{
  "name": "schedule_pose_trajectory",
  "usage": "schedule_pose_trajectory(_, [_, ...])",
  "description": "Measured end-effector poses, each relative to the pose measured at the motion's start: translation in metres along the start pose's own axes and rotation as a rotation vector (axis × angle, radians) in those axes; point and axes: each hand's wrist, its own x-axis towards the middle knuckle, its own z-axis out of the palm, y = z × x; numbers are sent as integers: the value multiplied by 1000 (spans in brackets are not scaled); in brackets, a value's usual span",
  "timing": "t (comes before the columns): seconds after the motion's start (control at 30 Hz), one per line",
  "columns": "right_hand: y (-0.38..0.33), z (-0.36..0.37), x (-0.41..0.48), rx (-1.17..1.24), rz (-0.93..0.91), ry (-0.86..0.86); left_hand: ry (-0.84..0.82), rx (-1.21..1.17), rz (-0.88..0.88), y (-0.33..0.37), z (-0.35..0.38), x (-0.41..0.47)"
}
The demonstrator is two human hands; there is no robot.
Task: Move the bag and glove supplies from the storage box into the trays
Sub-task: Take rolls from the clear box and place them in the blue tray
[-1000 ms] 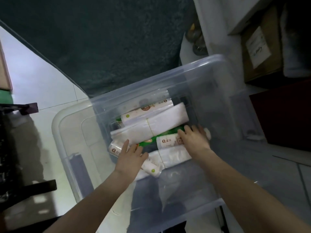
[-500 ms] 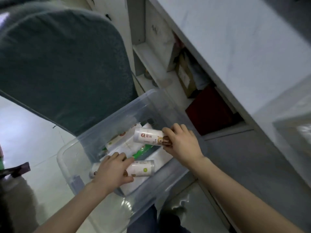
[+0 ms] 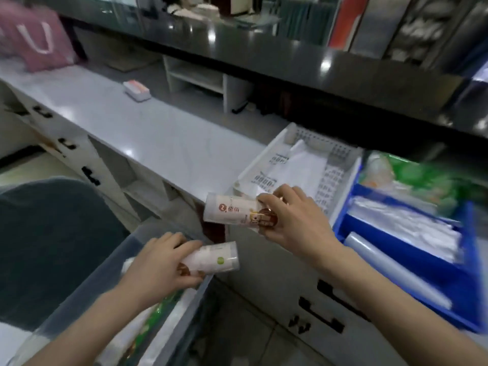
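Observation:
My right hand [image 3: 293,223] grips a white roll of bags with a red logo [image 3: 232,213], held in the air at the near edge of the white perforated tray [image 3: 340,165]. My left hand [image 3: 161,265] grips a second white roll with a green dot [image 3: 216,261] above the rim of the clear storage box [image 3: 111,281]. More packs, one green, lie inside the box under my left forearm. A blue tray [image 3: 464,262] to the right holds clear plastic bags and a clear roll.
The trays sit on a grey counter [image 3: 148,128] with white drawers and black handles below. A small white box [image 3: 137,89] and a pink bag [image 3: 34,40] lie farther left. A dark shelf overhangs the counter. A dark green chair [image 3: 50,233] stands at left.
Both hands have lifted a roll each out of the box. My view has swung up from the box to the counter, and the right roll now hangs at the white tray.

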Motion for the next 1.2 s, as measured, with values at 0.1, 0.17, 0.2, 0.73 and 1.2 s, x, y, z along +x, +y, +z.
schedule_pose_trajectory(0.1, [55,-39,-45,-52,128,46,4,21,143,53,-11,32])
schedule_pose_trajectory(0.17, [89,-56,-75,-62,234,60,5,0,221,89,-14,53])
schedule_pose_trajectory(0.2, [106,-63,-89,-60,286,64,6,-18,263,107,-15,64])
schedule_pose_trajectory(0.73, [217,-35,-159,-18,660,-219,-164,33,762,262,10,181])
schedule_pose_trajectory(1.2, [224,-8,-156,135,531,-162,-204,-2,789,264,15,188])
